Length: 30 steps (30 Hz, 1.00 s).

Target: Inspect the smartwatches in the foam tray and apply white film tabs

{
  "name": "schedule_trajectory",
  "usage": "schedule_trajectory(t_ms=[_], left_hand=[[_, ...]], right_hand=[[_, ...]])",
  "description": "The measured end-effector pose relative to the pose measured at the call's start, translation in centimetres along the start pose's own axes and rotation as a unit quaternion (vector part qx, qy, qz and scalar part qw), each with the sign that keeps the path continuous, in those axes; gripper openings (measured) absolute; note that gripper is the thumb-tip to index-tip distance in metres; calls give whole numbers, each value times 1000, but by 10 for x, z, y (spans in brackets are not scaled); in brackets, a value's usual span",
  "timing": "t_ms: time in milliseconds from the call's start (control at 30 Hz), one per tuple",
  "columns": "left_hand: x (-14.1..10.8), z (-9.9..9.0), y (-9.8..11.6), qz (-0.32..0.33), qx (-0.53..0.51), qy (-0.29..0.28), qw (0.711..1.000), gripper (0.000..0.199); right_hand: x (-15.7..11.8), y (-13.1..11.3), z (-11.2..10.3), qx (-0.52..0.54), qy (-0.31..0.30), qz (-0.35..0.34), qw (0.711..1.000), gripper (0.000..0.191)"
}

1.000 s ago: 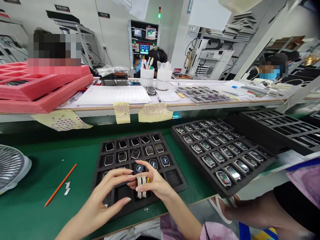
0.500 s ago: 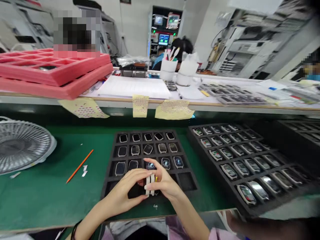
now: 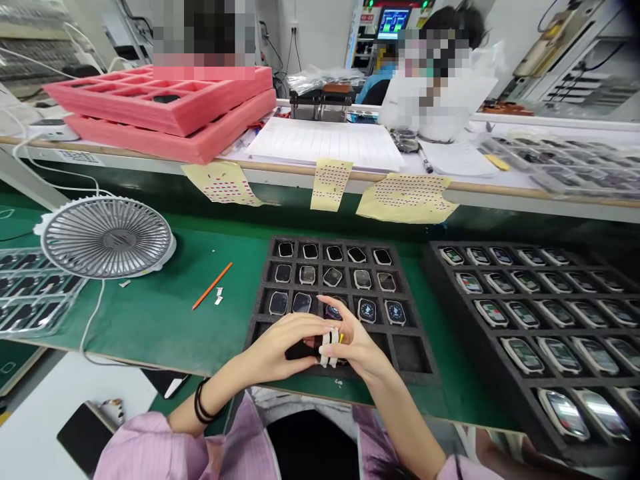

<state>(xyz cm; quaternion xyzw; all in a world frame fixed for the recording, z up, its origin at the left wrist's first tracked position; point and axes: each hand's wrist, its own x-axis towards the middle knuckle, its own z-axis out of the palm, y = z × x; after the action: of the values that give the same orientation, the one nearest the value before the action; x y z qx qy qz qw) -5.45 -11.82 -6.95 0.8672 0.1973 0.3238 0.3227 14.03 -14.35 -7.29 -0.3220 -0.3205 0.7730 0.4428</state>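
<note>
- As I read the feed remotely, the left hand (image 3: 275,343) and right hand (image 3: 363,340) are together, clamped on white clips (image 3: 330,347) and a dark watch body (image 3: 300,350), at 6 o'clock in the black foam tray (image 3: 263,300).
- Caution: a finger slip could drop the piece onto the seated watches (image 3: 367,310) at 12 o'clock, scratching their faces.

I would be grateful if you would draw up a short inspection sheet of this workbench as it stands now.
Surface: green bench mat.
Job's things: dark item with white strips, above a black foam tray of watches.
Clutter: orange pencil, white scraps.
Grippers: left hand and right hand both hold the dark item.
Cables: white cable below the desk fan.
Surroundings: second watch tray, pink foam trays, a co-worker's blue sleeve.
</note>
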Motion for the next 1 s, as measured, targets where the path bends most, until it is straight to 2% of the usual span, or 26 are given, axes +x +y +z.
schedule_trajectory(t_ms=[267, 333, 500, 567, 633, 733, 867, 933, 1000], left_hand=[[-2, 1, 3, 3, 12, 24, 1000, 52], [-5, -1, 4, -2, 19, 41, 999, 53], [-26, -20, 9, -64, 62, 88, 992, 55], [-39, -28, 8, -92, 112, 87, 986, 55], [-51, -32, 5, -102, 180, 62, 976, 56], [-65, -32, -4, -107, 254, -2, 961, 60], [-77, -27, -11, -116, 268, -97, 952, 57], [-80, -24, -10, -118, 270, -115, 949, 54], [-83, -21, -8, -115, 277, -106, 948, 55]], right_hand=[[0, 4, 5, 3, -3, -5, 1000, 95], [-1, 4, 8, -2, -1, -16, 1000, 92], [3, 10, 11, -27, 1, -102, 994, 62], [7, 18, 11, -80, -6, -149, 986, 62], [9, 28, 13, -170, -22, -181, 968, 62], [11, 42, 22, -341, -57, -196, 918, 57], [13, 47, 28, -532, -90, -206, 817, 58], [15, 45, 25, -611, -75, -214, 758, 61], [15, 42, 18, -675, -48, -218, 703, 60]])
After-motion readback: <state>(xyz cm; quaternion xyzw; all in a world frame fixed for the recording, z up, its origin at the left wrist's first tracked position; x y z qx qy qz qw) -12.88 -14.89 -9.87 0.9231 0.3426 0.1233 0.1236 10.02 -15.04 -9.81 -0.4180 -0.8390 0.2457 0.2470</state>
